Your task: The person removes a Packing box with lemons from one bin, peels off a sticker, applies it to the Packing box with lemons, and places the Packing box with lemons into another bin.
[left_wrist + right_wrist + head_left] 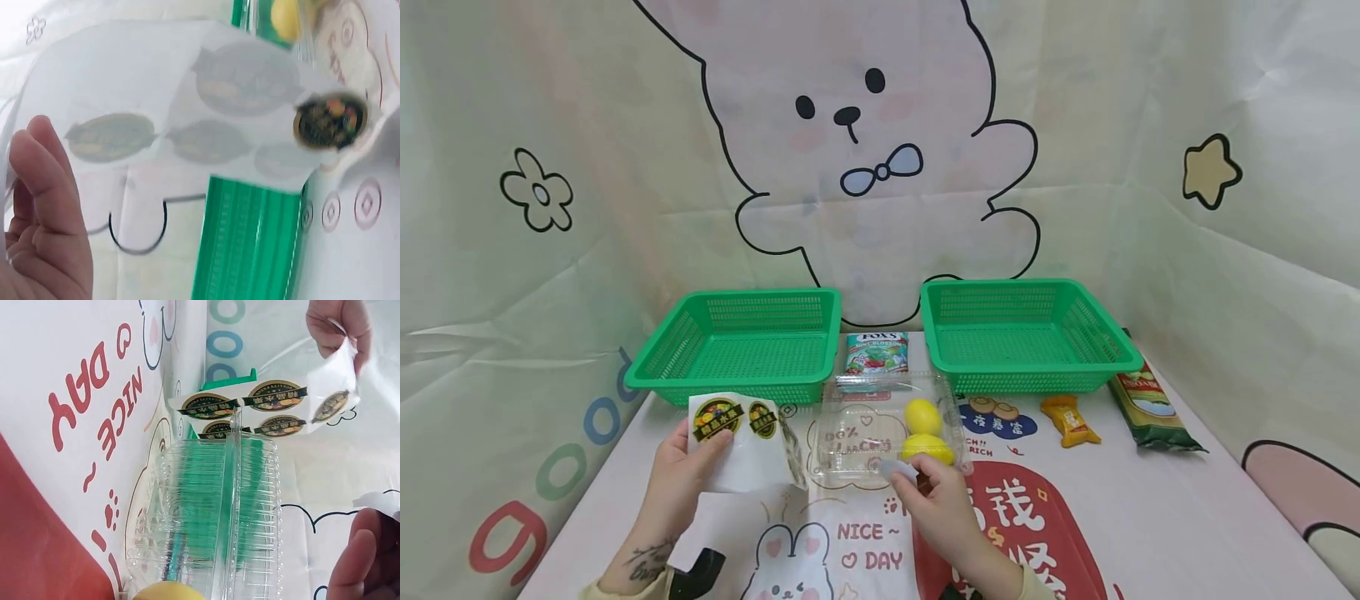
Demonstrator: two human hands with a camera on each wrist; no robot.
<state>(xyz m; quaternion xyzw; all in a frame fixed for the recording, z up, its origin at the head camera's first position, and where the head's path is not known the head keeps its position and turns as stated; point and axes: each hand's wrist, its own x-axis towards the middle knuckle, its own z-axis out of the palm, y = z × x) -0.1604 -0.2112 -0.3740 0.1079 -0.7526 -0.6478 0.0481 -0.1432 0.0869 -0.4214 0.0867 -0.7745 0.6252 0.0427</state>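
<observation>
My left hand (681, 479) grips a white sheet of stickers (741, 467) by its left side, thumb on the front. Black-and-gold oval stickers (275, 397) are printed with fruit; from behind, in the left wrist view, they show through the paper. Between thumb and fingertips my right hand (943, 504) pinches a small whitish piece (897, 472), pale side showing, perhaps a peeled sticker. It is held over the near edge of a clear plastic clamshell box (857, 425). Two yellow lemons (922, 416) show at the box's right end.
Two green baskets (733, 387) (1037, 379) stand at the back. Between them lies a FOX'S candy bag (877, 353). To the right are an orange-wrapped snack (1070, 421) and a green packet (1153, 408). Printed cloth covers the table (865, 517) and walls.
</observation>
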